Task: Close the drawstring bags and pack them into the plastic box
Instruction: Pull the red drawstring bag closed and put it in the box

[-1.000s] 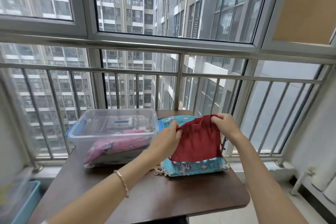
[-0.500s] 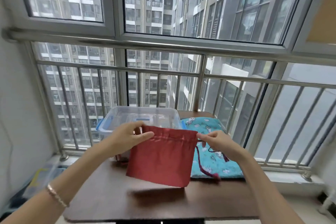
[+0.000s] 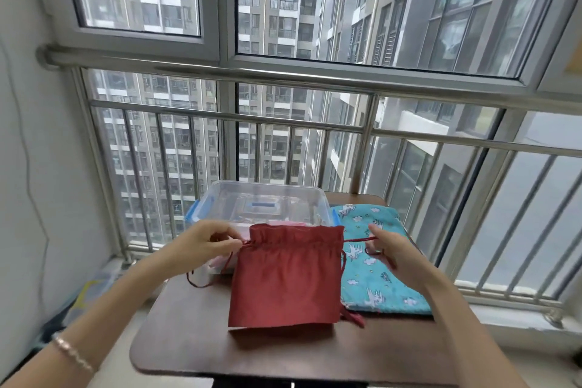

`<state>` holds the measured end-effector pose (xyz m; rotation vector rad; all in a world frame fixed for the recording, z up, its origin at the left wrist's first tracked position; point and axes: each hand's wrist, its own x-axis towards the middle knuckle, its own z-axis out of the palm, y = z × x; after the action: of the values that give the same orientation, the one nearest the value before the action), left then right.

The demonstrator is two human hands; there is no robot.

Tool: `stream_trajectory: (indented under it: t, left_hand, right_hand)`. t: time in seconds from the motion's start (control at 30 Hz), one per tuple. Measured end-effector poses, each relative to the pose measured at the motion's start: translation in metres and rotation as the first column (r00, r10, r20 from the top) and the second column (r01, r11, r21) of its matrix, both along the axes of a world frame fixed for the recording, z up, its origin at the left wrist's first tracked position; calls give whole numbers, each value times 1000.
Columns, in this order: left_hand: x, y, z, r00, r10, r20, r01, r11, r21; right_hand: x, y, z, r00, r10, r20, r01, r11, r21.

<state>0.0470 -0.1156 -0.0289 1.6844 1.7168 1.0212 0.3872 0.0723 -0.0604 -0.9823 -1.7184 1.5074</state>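
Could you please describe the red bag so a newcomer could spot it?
On the brown table at the window, before the clear plastic box, the left hand and right hand hold the red bag by its cords. It is plain, unlike the turquoise printed bag beside it.

You face a wide grey-framed window [image 3: 226, 25], a steel railing [image 3: 283, 74] across it, high-rise blocks [image 3: 277, 3] outside in flat daylight. White wall [image 3: 25, 167] at your left; dark wooden table [image 3: 189, 343] below.

At back of table [image 3: 189, 340], by railing [image 3: 283, 79]: box [image 3: 267, 195]. Just before box, hung between left hand [image 3: 204, 242] and right hand [image 3: 396, 252]: bag [image 3: 286, 280]. Right of box, flat on table: second bag [image 3: 378, 287].
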Motion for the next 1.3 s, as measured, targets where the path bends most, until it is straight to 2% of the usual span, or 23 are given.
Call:
stream_trajectory:
  t: [0.13,0.27,0.43,0.53,0.6,0.7,0.9,1.0,1.07,1.1,1.13,1.17,1.2,1.23,1.3]
  left_hand:
    - [-6,-6,0,993,44,111,-46,999,14]
    - [-13,-9,-5,984,110,140,-113,993,14]
    - [-15,-5,-6,974,208,87,-217,971,100]
    - [-16,-5,-4,980,171,105,-178,982,55]
    - [-18,-6,-4,989,130,64,-130,991,-2]
    - [-20,-4,-4,989,150,1,-150,989,-9]
    - [-24,0,5,933,314,-175,-296,947,123]
    - [-22,2,10,912,371,-174,-339,922,188]
    - [-21,7,12,900,422,-104,-402,900,169]
    - [-22,9,13,897,441,-9,-437,892,115]
    - [-22,10,13,889,428,163,-440,897,40]
    - [-21,11,15,843,386,374,-404,914,-32]
    - [-21,12,16,750,305,587,-325,943,-76]
    - [-19,13,17,612,215,761,-234,968,-85]
    - [-12,18,21,358,31,933,-95,995,3]
  right_hand:
    - [7,2,-4,992,42,-118,-52,995,-83]
    - [11,2,-8,972,-37,-231,-8,981,-194]
    - [18,7,-14,973,-73,-218,27,978,-206]
    - [23,12,-17,967,-131,-219,78,969,-236]
    - [26,12,-18,950,-167,-264,96,961,-260]
    - [30,15,-21,897,-240,-372,109,934,-340]
    - [37,21,-34,829,-369,-421,143,867,-478]
    - [39,23,-38,779,-435,-451,161,835,-526]
    - [41,22,-40,744,-456,-489,131,816,-563]
    - [41,22,-42,724,-468,-507,119,808,-577]
    - [41,23,-44,701,-482,-525,107,799,-591]
    - [41,22,-44,681,-487,-547,91,798,-596]
    - [40,23,-44,659,-493,-568,76,795,-601]
    - [38,22,-43,632,-498,-594,56,793,-606]
    - [30,19,-41,555,-497,-668,-37,787,-616]
